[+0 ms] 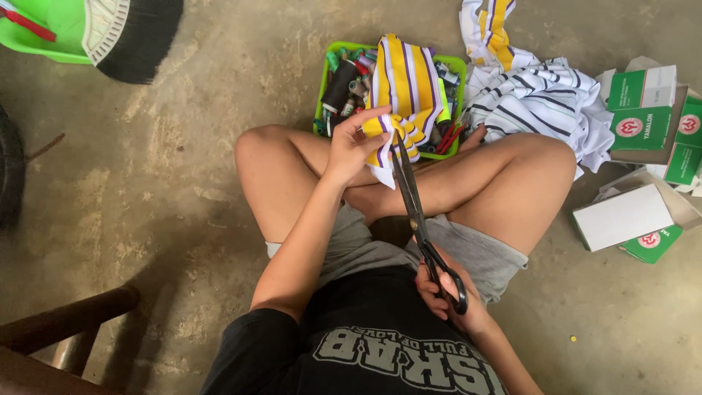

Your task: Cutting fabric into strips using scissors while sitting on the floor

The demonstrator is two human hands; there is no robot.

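I sit cross-legged on a concrete floor. My left hand (353, 146) pinches the near end of a yellow, white and purple striped fabric strip (406, 88) that drapes over a green basket (325, 73). My right hand (443, 292), low near my lap, grips the black handles of long scissors (415, 208). The blades point up and away, with their tips at the fabric edge just right of my left fingers.
The basket holds several thread spools. A pile of white striped cloth (534, 99) lies at the right, with green and white boxes (640, 110) beyond it. A green dustpan and a black brush (124, 33) lie at top left. A dark wooden piece (58, 329) stands at bottom left.
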